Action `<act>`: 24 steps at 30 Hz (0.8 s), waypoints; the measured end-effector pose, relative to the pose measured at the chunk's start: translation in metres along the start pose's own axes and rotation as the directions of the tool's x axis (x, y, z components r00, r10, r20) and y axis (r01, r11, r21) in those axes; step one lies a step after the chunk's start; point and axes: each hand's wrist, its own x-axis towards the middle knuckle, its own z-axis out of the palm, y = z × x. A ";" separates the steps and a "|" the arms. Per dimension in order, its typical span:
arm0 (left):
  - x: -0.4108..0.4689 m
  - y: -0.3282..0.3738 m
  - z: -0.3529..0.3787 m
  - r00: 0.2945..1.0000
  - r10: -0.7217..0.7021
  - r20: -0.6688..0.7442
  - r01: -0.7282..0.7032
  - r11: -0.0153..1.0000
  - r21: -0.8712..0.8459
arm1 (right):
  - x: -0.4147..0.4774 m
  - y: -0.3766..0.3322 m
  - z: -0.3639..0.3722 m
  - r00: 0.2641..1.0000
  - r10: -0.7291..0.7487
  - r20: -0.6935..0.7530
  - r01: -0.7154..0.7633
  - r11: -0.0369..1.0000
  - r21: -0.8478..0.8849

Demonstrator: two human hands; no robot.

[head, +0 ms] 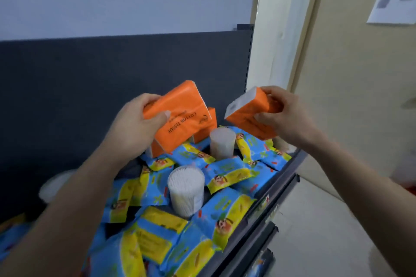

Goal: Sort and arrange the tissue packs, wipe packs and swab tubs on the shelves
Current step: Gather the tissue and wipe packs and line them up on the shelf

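My left hand (132, 126) grips an orange tissue pack (180, 117) by its left end, lifted above the top shelf. My right hand (286, 114) holds a second orange tissue pack (247, 114), tilted, above the shelf's right end. Another orange pack (206, 130) stands behind the first, partly hidden. Blue and yellow wipe packs (227, 173) lie jumbled across the shelf. A clear swab tub (185, 189) stands upright among them, and a second swab tub (222, 143) stands farther back. A third tub (284, 145) shows under my right wrist.
The dark shelf back panel (90, 87) rises behind the goods. The shelf's front rail (276, 189) runs diagonally, with lower shelf edges below it. A cream door frame (281, 29) and pale floor (319, 220) lie to the right. A blurred white tub (54, 183) sits at far left.
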 end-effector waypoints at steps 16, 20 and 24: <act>0.096 -0.005 0.093 0.992 -0.126 -0.001 0.125 0.988 0.085 | 0.171 0.097 0.035 0.973 -0.076 0.220 0.127 0.966 -0.225; 0.129 0.006 0.145 0.993 -0.118 0.020 0.114 0.984 0.139 | 0.212 0.134 0.019 0.943 -0.080 0.323 0.159 0.961 -0.225; 0.163 0.003 0.192 0.985 -0.154 0.072 0.135 0.966 0.220 | 0.252 0.172 0.003 0.892 -0.068 0.448 0.202 0.945 -0.258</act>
